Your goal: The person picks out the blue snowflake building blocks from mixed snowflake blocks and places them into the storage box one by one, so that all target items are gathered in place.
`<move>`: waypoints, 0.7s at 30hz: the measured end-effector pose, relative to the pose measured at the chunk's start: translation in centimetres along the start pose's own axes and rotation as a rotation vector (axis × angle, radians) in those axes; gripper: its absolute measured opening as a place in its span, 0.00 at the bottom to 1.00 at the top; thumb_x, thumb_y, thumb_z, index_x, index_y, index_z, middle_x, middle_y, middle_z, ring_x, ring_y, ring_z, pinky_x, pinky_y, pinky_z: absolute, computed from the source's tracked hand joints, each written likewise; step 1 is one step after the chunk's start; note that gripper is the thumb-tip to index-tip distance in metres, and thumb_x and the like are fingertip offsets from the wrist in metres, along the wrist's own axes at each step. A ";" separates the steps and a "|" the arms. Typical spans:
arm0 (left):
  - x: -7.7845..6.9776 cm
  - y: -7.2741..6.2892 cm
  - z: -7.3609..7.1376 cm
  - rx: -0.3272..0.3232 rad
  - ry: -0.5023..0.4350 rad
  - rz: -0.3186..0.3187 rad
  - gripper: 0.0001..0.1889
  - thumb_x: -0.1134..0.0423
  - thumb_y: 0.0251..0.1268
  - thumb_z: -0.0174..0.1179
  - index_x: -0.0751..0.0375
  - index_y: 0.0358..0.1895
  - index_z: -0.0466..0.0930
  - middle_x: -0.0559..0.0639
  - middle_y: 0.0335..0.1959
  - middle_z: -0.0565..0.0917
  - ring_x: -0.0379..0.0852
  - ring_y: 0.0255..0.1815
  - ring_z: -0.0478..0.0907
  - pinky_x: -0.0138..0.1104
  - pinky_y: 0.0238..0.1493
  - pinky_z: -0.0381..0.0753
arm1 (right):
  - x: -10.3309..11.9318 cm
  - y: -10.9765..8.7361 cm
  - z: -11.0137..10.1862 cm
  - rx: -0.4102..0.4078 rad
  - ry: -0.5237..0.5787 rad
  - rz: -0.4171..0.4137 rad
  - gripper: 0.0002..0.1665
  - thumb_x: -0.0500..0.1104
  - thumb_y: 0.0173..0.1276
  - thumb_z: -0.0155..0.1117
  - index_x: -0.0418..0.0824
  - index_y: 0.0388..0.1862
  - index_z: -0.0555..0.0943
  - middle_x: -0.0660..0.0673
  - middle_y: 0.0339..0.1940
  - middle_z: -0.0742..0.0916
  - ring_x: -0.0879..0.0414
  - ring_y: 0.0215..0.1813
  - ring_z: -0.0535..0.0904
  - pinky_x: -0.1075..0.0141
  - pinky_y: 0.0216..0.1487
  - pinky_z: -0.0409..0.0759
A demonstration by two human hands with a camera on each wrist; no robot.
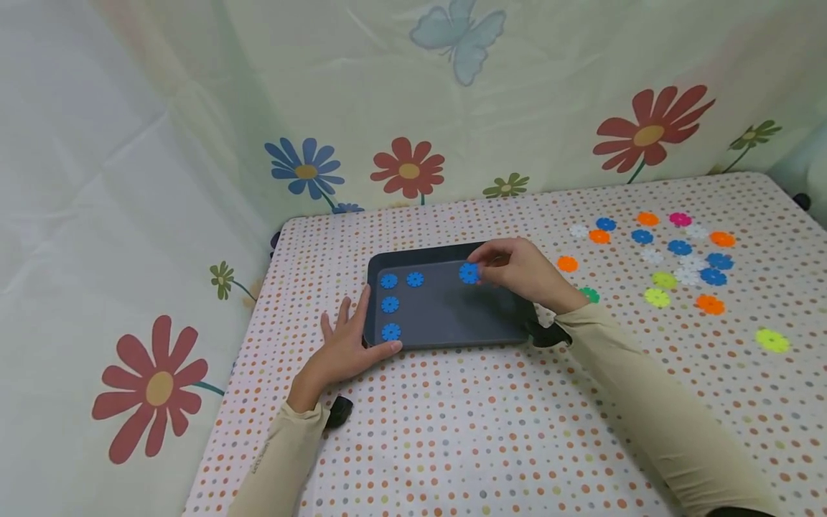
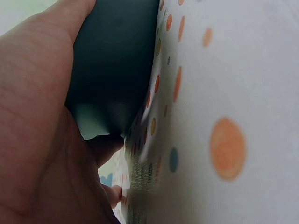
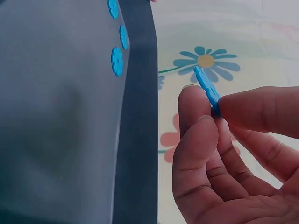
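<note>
My right hand (image 1: 525,271) pinches a blue flower-shaped plastic disc (image 1: 469,273) between thumb and fingertips, above the far right part of a dark grey tray (image 1: 446,316). In the right wrist view the pinched disc (image 3: 207,87) is tilted and seen nearly edge-on. Several more blue discs (image 1: 390,304) lie in the tray, along its left side and far left corner. At the tray's left end, my left hand (image 1: 345,348) rests with fingers spread, the thumb at the near left corner. The left wrist view shows its palm (image 2: 32,116) beside the tray's dark outer wall (image 2: 117,51).
Loose flower discs lie scattered right of the tray: orange (image 1: 711,305), yellow (image 1: 772,340), white (image 1: 687,276), pink (image 1: 680,220), green (image 1: 590,294) and blue (image 1: 713,277). A dotted cloth (image 1: 452,431) covers the table. Behind it hangs a flower-printed curtain (image 1: 543,86).
</note>
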State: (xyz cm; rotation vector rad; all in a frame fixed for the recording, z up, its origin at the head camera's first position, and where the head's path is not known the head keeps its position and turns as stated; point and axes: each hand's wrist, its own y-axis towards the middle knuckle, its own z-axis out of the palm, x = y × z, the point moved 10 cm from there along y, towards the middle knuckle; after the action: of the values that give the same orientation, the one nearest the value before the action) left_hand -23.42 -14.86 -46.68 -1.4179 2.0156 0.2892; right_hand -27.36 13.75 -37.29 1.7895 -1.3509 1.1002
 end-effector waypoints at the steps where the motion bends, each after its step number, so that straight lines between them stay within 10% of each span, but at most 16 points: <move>1: 0.0 0.0 0.0 -0.001 0.000 0.001 0.64 0.28 0.67 0.65 0.43 0.90 0.27 0.57 0.90 0.40 0.56 0.88 0.23 0.64 0.75 0.12 | 0.1 0.1 0.2 0.003 0.002 0.001 0.13 0.33 0.74 0.66 0.33 0.54 0.87 0.38 0.44 0.87 0.37 0.48 0.88 0.58 0.48 0.87; 21: 0.2 0.1 0.0 -0.004 -0.010 -0.003 0.64 0.27 0.67 0.64 0.43 0.89 0.26 0.56 0.90 0.42 0.56 0.88 0.24 0.63 0.75 0.11 | 1.4 2.0 3.7 0.074 0.022 -0.078 0.14 0.30 0.72 0.63 0.32 0.53 0.88 0.39 0.40 0.88 0.37 0.43 0.89 0.55 0.44 0.86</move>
State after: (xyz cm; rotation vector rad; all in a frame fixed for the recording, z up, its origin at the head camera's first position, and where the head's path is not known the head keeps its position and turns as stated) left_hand -23.55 -15.01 -46.78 -1.4191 2.0059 0.2981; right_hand -28.23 9.43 -37.67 1.8620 -1.2314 1.1373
